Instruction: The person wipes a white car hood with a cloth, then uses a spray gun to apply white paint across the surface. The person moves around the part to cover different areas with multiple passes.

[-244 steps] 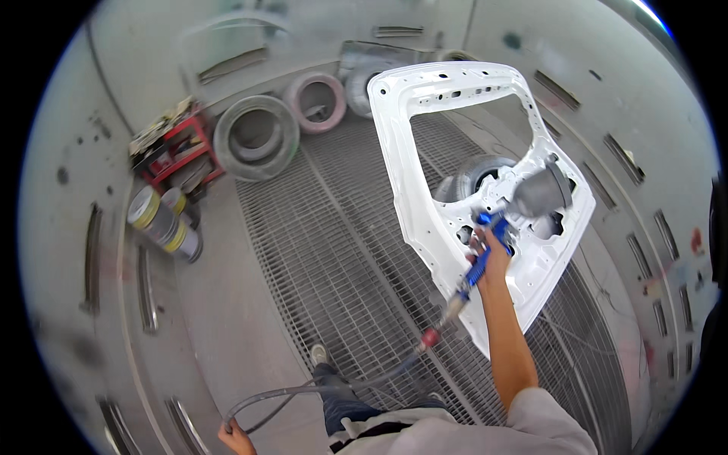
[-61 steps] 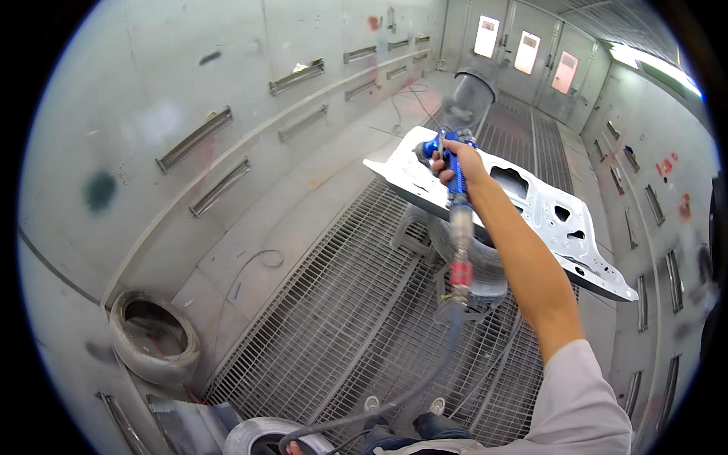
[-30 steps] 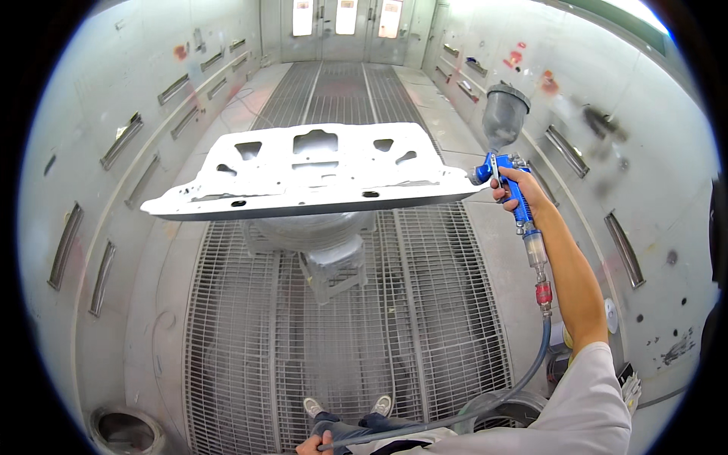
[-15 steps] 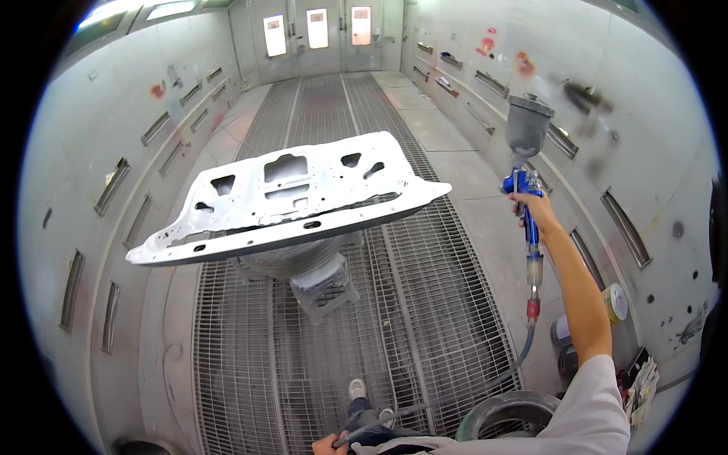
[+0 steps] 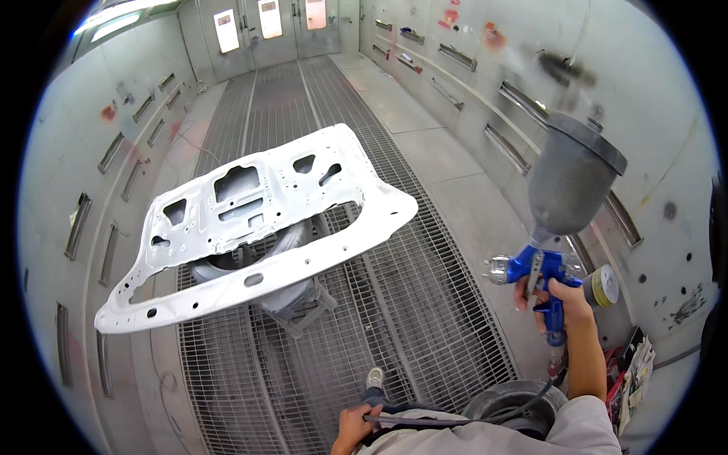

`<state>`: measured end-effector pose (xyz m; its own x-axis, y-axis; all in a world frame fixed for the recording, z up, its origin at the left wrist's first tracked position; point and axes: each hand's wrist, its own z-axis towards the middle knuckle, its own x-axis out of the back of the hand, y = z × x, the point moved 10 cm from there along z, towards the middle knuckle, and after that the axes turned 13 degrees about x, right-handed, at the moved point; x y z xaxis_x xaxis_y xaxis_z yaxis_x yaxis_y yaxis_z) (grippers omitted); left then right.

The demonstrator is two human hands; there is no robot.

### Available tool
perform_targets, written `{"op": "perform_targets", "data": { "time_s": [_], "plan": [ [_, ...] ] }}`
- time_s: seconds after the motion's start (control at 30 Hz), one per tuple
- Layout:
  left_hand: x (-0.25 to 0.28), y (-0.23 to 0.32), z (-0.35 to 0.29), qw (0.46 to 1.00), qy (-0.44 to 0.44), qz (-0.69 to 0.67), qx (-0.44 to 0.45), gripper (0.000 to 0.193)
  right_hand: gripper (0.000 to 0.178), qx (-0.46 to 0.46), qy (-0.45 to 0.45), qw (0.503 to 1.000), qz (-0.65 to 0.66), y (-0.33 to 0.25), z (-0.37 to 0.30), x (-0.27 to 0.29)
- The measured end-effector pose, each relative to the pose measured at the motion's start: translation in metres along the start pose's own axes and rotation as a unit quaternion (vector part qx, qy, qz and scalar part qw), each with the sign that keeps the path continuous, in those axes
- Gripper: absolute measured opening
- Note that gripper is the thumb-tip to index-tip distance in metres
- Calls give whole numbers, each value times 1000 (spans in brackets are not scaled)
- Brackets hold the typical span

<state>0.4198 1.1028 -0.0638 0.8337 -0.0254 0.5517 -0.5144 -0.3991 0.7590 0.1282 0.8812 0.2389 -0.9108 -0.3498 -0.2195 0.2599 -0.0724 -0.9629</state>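
My right hand (image 5: pixel 570 302) is wrapped round the grip of a blue spray gun (image 5: pixel 552 267), held upright at the right. A large grey paint cup (image 5: pixel 570 178) sits on top of the gun, and its clear-ringed nozzle points left. The gun is well apart from a white car body panel (image 5: pixel 292 271) with several cut-outs. That panel rests tilted on a tyre (image 5: pixel 292 243) covered in grey dust, over a wrapped stand (image 5: pixel 302 309). Low in front of my body, my left hand (image 5: pixel 353 426) is closed round the dark air hose (image 5: pixel 425 420).
Metal floor grating (image 5: pixel 425 334) runs under the panel to the far doors (image 5: pixel 271 45). Walls with metal slots stand on both sides. A round drum-like rim (image 5: pixel 523 394), a roll-shaped can (image 5: pixel 601 287) and a bundle of papers (image 5: pixel 635 375) are close at the right.
The spray gun has come nearer and lower, its nozzle now turned left. The panel shows more of its front strip and sits further left in view. My left hand shows higher, still on the hose.
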Motion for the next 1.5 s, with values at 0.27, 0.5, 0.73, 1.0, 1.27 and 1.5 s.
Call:
{"op": "perform_targets", "data": {
  "time_s": [0.27, 0.5, 0.73, 1.0, 1.27, 1.5],
  "plan": [
    [-14, 46, 112, 998, -29, 24, 40, 37, 61, 2, 143, 988, 63, 36, 6, 165],
    [-87, 108, 210, 995, -45, 57, 70, 38, 67, 10, 162, 983, 85, 69, 96, 313],
    [-182, 194, 276, 991, 7, 66, 120, 40, 41, -157, 64, 981, -89, 134, 253, 388],
    [-229, 230, 227, 921, 157, -138, 329, 36, 35, -341, -402, 825, 204, 146, 326, 164],
    [-286, 252, 261, 881, 231, -180, 371, 44, 27, -359, -541, 745, 153, 173, 373, 99],
    [-254, 278, 380, 850, 286, -200, 395, 44, 26, -314, -502, 806, 2, 267, 517, 146]
  ]
}}
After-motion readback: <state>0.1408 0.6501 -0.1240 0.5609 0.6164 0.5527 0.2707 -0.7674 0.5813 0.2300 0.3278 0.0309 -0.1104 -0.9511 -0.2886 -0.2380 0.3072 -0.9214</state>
